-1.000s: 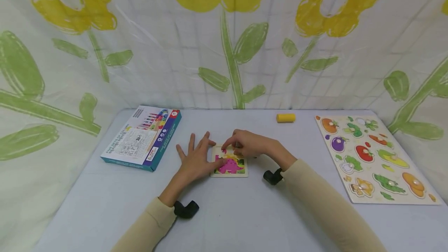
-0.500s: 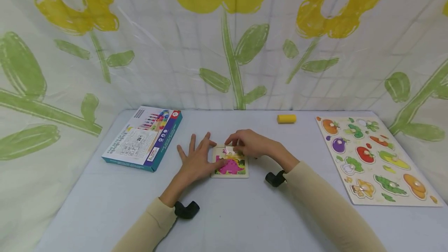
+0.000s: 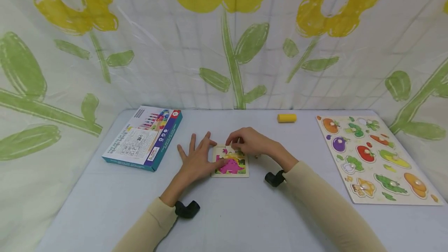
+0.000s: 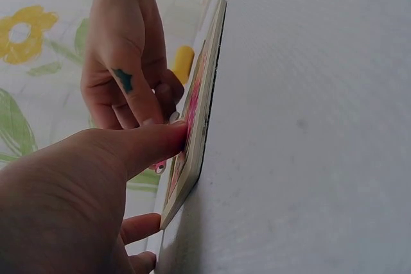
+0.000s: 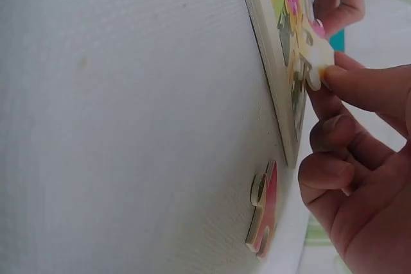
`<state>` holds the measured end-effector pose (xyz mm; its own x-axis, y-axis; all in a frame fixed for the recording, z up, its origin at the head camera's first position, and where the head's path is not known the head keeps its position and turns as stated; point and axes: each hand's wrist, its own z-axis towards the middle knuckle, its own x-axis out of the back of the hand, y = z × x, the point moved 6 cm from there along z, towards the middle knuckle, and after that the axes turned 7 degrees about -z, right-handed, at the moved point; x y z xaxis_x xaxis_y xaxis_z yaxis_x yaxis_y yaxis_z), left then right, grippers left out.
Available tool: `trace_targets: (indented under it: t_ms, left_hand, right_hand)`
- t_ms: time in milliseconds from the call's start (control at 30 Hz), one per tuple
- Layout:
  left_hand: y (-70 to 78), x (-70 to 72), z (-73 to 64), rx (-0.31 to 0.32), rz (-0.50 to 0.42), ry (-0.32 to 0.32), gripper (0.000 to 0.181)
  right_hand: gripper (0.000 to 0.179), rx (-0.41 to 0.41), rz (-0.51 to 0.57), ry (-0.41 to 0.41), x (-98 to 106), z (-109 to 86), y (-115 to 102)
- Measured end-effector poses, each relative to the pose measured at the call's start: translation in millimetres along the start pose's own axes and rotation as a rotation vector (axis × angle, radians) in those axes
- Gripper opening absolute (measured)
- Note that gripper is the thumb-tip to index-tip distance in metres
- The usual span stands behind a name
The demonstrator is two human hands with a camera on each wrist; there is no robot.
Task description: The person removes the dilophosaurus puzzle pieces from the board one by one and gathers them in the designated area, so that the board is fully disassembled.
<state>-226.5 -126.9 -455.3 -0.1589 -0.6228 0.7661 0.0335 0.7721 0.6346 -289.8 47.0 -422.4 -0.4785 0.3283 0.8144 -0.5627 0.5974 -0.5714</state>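
A small square jigsaw puzzle (image 3: 230,166) with a pink dinosaur picture in a pale frame lies flat on the table. My left hand (image 3: 196,162) spreads its fingers at the puzzle's left side. Its thumb (image 4: 157,142) presses on the picture, and one fingertip touches the frame's edge. Over the puzzle's upper part, my right hand (image 3: 250,142) pinches a pale puzzle piece (image 5: 316,52) between thumb and finger. In the right wrist view that piece is tilted at the puzzle's surface; whether it is seated cannot be told. A loose pink-topped piece (image 5: 264,213) lies on the table beside the frame.
A flat printed box (image 3: 143,137) lies at the left. A yellow cylinder (image 3: 287,118) rests near the table's back edge. At the right lies a vegetable peg puzzle board (image 3: 379,158). A flower-printed curtain (image 3: 157,42) hangs behind the table.
My right hand has drawn slightly right and back from the puzzle's upper left, with the pale piece between its fingers. My left hand stays pressed on the puzzle.
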Motion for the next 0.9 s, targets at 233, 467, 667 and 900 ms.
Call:
trace_targets:
  t_ms: [233, 467, 667, 900]
  left_hand:
    - [1.1, 0.9, 0.3, -0.001, 0.002, 0.000, 0.075]
    - [0.5, 0.8, 0.2, 0.004, 0.008, 0.001, 0.075]
    - [0.5, 0.0, 0.0, 0.005, 0.018, 0.001, 0.076]
    - [1.0, 0.5, 0.5, 0.001, 0.006, 0.001, 0.076]
  right_hand:
    - [0.021, -0.006, 0.022, 0.019, 2, -2.1, 3]
    - [0.020, -0.020, 0.057, 0.039, 8, -6.6, 5]
    - [0.020, -0.034, 0.027, 0.047, 11, -9.9, 10]
    - [0.018, -0.067, 0.072, 0.052, 17, -22.0, 21]
